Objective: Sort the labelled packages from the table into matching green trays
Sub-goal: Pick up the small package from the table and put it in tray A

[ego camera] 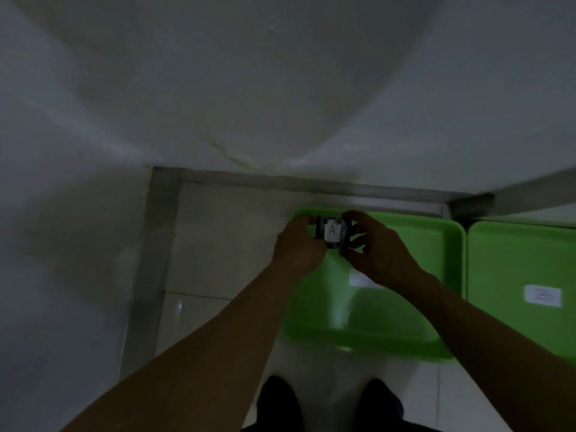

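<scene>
While both forearms are extended forward and down, a small dark package [333,232] is held between the left hand [297,246] and the right hand [378,247], above the far end of a green tray [405,335]. The fingers of each hand are closed on opposite sides of the package, left hand on its left edge and right hand on its right edge. A white label [332,231] bearing the letter "A" is turned up toward the camera. The green tray rests on the tiled floor [218,244], and a white slip [361,279] on its bottom is partly hidden by the right wrist; its marking cannot be read. A second green tray [514,254] lies just beside it on the right and carries its own white tag [543,295], blurred and illegible. A grey skirting strip [311,182] runs along the base of the pale wall [249,88] behind the trays. Two dark shoes [327,403] are seen at the lower edge.
</scene>
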